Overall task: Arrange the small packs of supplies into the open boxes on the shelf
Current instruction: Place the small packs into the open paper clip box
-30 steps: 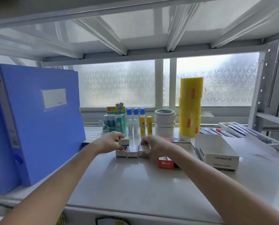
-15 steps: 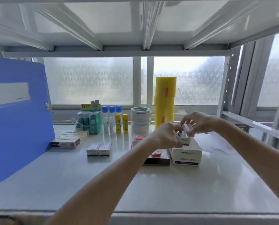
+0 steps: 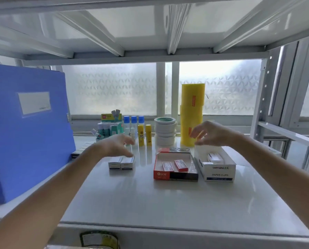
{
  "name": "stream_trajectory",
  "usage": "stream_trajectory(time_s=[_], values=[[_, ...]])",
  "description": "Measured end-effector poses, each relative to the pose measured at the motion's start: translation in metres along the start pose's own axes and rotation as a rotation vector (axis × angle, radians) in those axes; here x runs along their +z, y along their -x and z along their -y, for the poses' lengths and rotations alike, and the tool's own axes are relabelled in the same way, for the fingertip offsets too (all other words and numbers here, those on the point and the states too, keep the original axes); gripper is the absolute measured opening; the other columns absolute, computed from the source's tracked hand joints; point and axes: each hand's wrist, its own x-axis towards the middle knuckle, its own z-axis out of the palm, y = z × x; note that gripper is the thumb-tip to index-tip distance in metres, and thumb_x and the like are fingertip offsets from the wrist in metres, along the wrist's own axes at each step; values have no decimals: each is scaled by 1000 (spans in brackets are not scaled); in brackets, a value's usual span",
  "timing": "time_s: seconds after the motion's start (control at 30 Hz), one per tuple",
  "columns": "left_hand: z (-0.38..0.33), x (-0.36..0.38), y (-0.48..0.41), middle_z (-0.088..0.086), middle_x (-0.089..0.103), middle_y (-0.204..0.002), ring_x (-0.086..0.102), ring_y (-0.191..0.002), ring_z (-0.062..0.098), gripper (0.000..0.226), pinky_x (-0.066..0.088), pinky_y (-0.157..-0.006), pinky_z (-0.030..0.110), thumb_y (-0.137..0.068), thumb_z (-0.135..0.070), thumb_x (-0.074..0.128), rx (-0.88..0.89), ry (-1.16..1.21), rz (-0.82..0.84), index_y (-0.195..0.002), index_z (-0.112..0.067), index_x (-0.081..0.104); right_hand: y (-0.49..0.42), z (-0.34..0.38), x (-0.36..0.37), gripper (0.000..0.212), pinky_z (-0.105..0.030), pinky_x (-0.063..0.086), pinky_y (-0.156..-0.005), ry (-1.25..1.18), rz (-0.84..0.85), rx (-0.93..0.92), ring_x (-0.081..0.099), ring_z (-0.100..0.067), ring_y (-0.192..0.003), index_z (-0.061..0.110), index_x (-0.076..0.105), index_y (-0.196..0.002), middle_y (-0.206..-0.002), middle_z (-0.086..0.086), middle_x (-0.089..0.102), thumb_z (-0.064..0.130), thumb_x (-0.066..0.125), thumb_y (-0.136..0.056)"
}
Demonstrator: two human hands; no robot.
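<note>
1. On the white shelf (image 3: 150,198), left to right: two small white packs (image 3: 121,163) lie side by side, touching, outside any box.
2. Left hand (image 3: 117,146) hovers just above those packs, fingers loosely spread and curled down; it grips nothing (contact with the pack tops cannot be told, blur).
3. Red-and-black open box (image 3: 175,175) sits right of the packs, clear film round its rim; two small red packs (image 3: 174,165) lie flat inside, slightly angled, side by side.
4. White paper-clip box (image 3: 219,172) stands just beside the red one, lid open; one white pack (image 3: 215,157) lies inside near the back.
5. Right hand (image 3: 210,134) hangs over the back of the white box, fingers half open and empty.
6. Surface: glossy white metal shelf, underside of another shelf overhead, frosted window (image 3: 112,88) behind.
7. Around: blue file box (image 3: 26,130) upright at far left, a flat row of packs at its foot; behind, a green carton of bottles (image 3: 110,126), blue-capped bottles (image 3: 133,123), yellow glue sticks (image 3: 144,134), stacked tape rolls (image 3: 165,131), tall yellow rolls (image 3: 192,114).
</note>
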Motion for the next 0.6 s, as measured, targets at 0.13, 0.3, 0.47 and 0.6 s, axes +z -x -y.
stream_trajectory(time_s=[0.13, 0.3, 0.47, 0.6], values=[[50, 0, 8, 2, 47, -150, 43, -138, 20, 71, 35, -109, 31, -80, -24, 75, -142, -63, 75, -144, -16, 46, -23, 79, 54, 34, -17, 52, -81, -188, 152, -165, 63, -10, -92, 8, 66, -114, -115, -8, 69, 19, 71, -82], [73, 21, 5, 9, 55, -135, 54, -117, 22, 60, 43, -93, 28, -78, -22, 76, -65, -57, -21, -134, -15, 55, -60, 140, 134, 66, -35, 45, -97, -104, 280, -106, 53, -24, -113, 9, 48, -133, -135, -10, 54, 29, 76, -77], [65, 22, 13, 7, 56, -112, 55, -93, 18, 54, 50, -85, 32, -80, -42, 74, -27, -34, -47, -121, -13, 56, -62, 135, 141, 50, -29, 42, -77, -105, 228, -108, 50, -20, -95, 10, 55, -119, -117, -9, 56, 27, 75, -77], [16, 14, 18, 8, 58, -110, 62, -99, 21, 55, 55, -85, 31, -79, -39, 75, 133, 147, -178, -120, -8, 55, -34, 88, 66, 54, -24, 53, -77, -192, 81, -116, 61, -17, -90, 6, 56, -120, -106, -7, 60, 23, 78, -74]])
